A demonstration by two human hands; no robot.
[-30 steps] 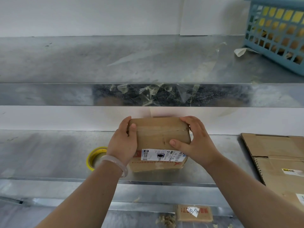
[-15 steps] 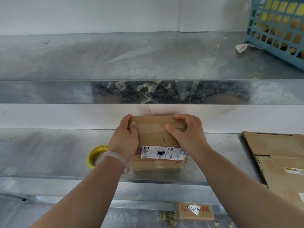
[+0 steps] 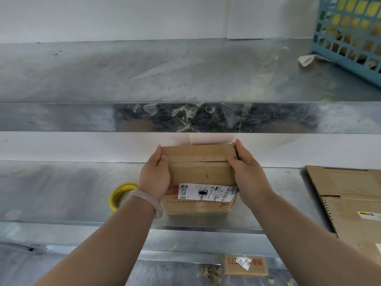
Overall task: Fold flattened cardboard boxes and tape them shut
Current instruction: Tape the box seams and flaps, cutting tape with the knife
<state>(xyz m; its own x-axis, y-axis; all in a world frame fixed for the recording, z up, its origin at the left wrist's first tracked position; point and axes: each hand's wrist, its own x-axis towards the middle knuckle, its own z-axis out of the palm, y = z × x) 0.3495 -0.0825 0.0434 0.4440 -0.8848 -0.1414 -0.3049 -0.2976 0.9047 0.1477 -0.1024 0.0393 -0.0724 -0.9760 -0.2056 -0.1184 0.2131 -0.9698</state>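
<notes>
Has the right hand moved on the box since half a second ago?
Yes. The right hand slid rightward off the top of the box to its right side; the box itself stays beside the tape roll.

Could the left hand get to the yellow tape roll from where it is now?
Probably yes: the tape roll lies just beside the left hand with nothing between them. That hand grips the cardboard box, though, and would have to let go first.

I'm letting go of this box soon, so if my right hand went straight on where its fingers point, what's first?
Probably the white wall behind the cardboard box, below the upper shelf; the right hand points at it past the box's side, though depth is unclear.
</notes>
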